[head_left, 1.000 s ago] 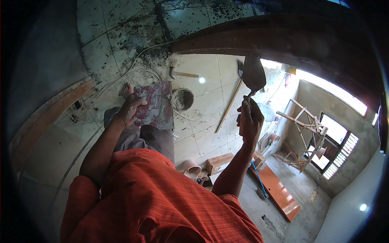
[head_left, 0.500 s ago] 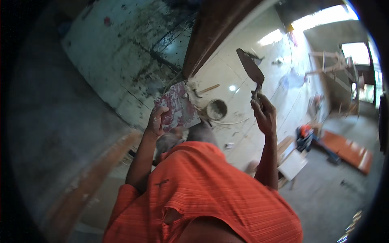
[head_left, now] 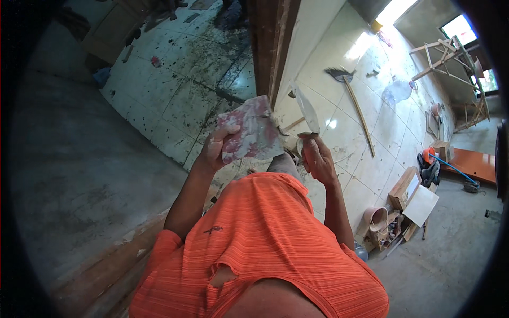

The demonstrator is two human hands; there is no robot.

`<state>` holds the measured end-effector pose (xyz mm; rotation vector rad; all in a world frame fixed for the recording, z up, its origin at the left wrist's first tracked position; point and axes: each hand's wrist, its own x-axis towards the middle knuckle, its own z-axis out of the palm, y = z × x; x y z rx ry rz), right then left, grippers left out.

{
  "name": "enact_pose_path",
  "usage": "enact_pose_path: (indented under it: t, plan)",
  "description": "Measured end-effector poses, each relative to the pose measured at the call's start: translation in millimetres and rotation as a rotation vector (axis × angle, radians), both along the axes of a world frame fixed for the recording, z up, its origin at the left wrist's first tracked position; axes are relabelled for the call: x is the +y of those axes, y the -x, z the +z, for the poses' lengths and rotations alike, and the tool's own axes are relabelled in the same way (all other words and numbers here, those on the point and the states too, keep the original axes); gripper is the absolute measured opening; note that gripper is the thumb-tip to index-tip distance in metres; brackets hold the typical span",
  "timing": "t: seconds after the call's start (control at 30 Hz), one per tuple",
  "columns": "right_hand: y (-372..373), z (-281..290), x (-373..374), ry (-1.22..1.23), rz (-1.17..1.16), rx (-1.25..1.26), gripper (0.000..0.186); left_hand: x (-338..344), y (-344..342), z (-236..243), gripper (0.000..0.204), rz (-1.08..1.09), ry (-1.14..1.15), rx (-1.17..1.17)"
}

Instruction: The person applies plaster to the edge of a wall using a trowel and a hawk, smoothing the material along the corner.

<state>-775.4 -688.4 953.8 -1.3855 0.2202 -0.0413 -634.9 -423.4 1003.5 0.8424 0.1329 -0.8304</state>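
My left hand (head_left: 216, 148) is closed on the edge of a flat reddish board (head_left: 249, 131) smeared with whitish plaster, thumb on top. My right hand (head_left: 319, 161) is wrapped round the handle of a trowel (head_left: 306, 110). Its narrow blade points up and away, pale and seen nearly side-on. The trowel stands just right of the board, apart from it. Beyond the board rises the dark wooden door frame (head_left: 270, 50). A wooden handle (head_left: 293, 125) lies on the floor between board and trowel, partly hidden.
A broom (head_left: 359, 114) lies on the pale tiles to the right. Farther right are a wooden frame stand (head_left: 445, 58), an orange panel (head_left: 472, 163), a white board (head_left: 421, 205) and a bucket (head_left: 376, 218). Dirty wet tiles (head_left: 183, 100) spread beyond the grey wall on the left.
My right hand has brought the trowel left, closer to the board, and its blade has turned side-on. The board has risen slightly to the right. The bucket of mix is now hidden.
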Motion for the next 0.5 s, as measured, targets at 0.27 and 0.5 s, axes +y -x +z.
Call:
enact_pose_path:
  t: [0.27,0.5]
  plan:
    - [-4,-36,-11,0.119,0.179,-0.008,0.044,-8,-3,38,0.037,-0.044,0.080,0.039]
    - [22,-43,-53,0.577,0.068,0.095,0.040,-16,-19,33,0.035,0.051,0.127,-0.177]
